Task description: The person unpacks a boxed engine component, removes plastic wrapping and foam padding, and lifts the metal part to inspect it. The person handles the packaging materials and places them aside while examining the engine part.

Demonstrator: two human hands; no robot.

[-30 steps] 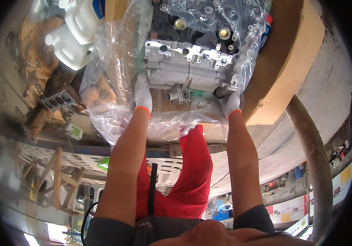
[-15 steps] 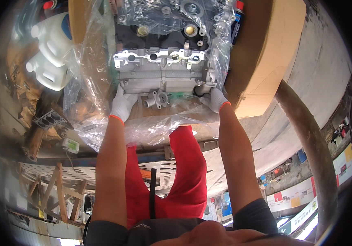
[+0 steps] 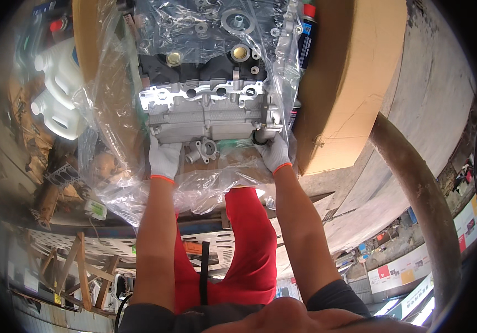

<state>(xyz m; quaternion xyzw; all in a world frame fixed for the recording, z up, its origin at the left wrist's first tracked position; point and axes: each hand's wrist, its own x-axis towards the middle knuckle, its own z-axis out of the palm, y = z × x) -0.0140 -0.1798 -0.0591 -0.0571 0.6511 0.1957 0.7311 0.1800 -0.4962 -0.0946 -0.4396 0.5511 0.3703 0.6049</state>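
Note:
A grey metal engine (image 3: 205, 116) lies in an open cardboard box, its far part under clear plastic film (image 3: 188, 36). My left hand (image 3: 164, 159), in a white knitted glove with an orange cuff, grips the engine's near left corner, its fingertips hidden by the metal. At the near right corner my right hand (image 3: 275, 154), gloved alike, is closed around the lower edge beside a dark round opening; its fingers show only in part. Between the hands a small cast pipe flange (image 3: 202, 150) projects from the engine's near side.
The cardboard box (image 3: 355, 100) has a tall right wall. Loose plastic film (image 3: 113, 161) hangs over its left and near edges. White jugs (image 3: 61, 114) and a cylinder head gasket (image 3: 63, 175) lie at left. A red-capped spray can (image 3: 307, 33) stands inside the right wall. A thick curved pipe (image 3: 410, 172) runs at right.
The whole view has shifted, so engine, box and jugs sit lower and further left. Both hands keep to the same engine corners, and my right forearm has swung inward.

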